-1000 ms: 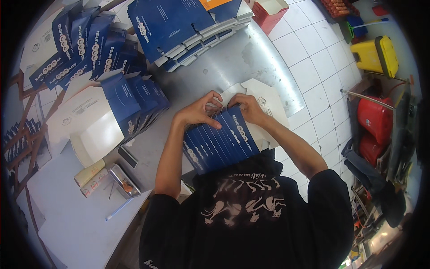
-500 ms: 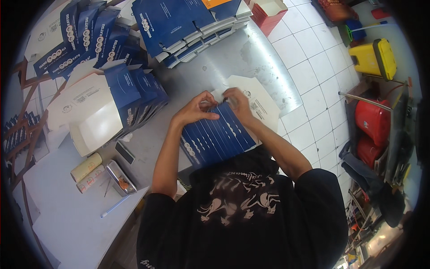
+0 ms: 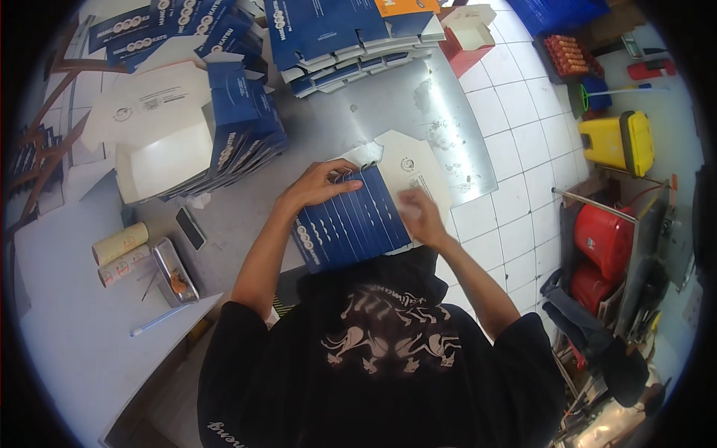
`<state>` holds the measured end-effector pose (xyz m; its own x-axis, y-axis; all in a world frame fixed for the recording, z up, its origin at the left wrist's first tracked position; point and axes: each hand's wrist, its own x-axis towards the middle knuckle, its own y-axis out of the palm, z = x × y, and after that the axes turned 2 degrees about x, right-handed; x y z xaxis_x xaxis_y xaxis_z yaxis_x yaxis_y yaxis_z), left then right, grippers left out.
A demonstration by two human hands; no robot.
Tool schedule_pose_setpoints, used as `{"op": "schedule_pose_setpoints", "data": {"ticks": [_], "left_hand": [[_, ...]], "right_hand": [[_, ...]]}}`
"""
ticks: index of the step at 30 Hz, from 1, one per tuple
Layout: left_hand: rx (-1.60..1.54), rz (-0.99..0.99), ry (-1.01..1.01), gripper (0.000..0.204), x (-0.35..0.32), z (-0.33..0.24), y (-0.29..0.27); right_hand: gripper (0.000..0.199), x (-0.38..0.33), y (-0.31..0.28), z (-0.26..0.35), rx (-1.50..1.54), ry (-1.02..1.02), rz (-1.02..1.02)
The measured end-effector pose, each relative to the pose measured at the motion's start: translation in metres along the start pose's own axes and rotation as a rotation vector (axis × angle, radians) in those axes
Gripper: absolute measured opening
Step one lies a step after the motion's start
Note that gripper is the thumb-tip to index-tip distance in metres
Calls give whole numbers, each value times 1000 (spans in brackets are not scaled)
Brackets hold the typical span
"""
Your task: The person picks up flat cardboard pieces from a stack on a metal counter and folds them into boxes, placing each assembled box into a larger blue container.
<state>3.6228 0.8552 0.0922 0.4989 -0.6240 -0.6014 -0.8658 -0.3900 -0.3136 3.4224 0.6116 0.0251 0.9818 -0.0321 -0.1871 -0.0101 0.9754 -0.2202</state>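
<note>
A row of nested blue cardboard food boxes (image 3: pixel 355 224) lies close in front of my body on the metal table. An open off-white lid (image 3: pixel 414 168) spreads out at their far right side. My left hand (image 3: pixel 325 183) grips the far left corner of these boxes, thumb over the blue edges and fingers curled behind them. Over the right end of the boxes, next to the lid, is my right hand (image 3: pixel 423 218). Its fingers are bent and smeared by motion, so whether anything is between them is unclear.
More nested boxes (image 3: pixel 243 112) stand at the left, and flat blue stacks (image 3: pixel 336 33) lie at the far side. A phone (image 3: pixel 191 228), a metal tray (image 3: pixel 174 270) and cardboard tubes (image 3: pixel 119 243) sit at left. A red box (image 3: pixel 467 45) stands beyond the table.
My right hand has moved away from my left, nearer my body along the right side of the boxes. My left hand stays at the far left corner. The whole view has shifted.
</note>
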Motion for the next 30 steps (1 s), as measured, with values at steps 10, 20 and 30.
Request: {"op": "schedule_pose_setpoints", "data": {"ticks": [10, 20, 30], "left_hand": [[184, -74, 86, 54, -8, -15, -2], [218, -116, 122, 56, -9, -14, -1], [283, -242, 282, 53, -9, 9, 1]], "right_hand": [[25, 125, 10, 21, -192, -281, 135], [36, 100, 5, 22, -109, -280, -56], [34, 57, 7, 139, 1, -318, -327]]}}
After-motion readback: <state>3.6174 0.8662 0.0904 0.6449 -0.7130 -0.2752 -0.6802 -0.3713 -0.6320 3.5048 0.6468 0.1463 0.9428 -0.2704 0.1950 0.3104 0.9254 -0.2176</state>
